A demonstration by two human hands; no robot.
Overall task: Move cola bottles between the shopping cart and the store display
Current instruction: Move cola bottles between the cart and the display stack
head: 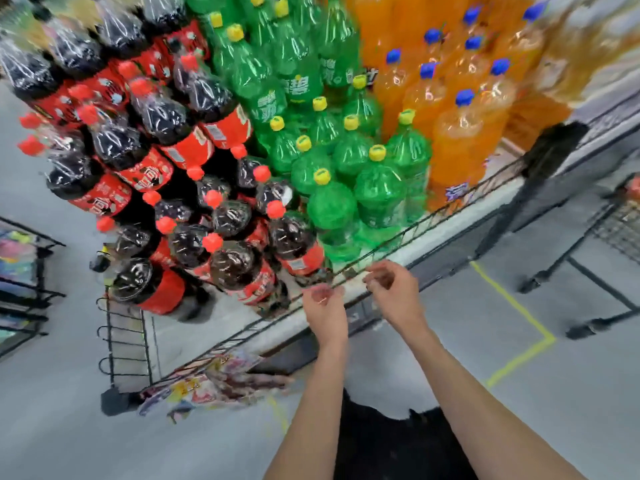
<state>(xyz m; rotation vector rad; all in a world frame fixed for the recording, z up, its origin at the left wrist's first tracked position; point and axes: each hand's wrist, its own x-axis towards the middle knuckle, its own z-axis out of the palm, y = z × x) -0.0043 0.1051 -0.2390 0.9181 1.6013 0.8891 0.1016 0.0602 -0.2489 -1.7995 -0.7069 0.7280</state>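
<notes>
While both hands hover empty at the display rail (388, 247), no bottle is held.
Left hand (323, 304) and right hand (393, 289) loosely curled; cola bottles (239, 271) stand just beyond — judge: grip the nearest by its neck, lift straight over the rail.

cola bottles (239, 268): dark, red caps and labels, upright, packed on store display (346, 277), left of green bottles (332, 206). Shopping cart (616, 230) right of display, mostly cropped.
</notes>
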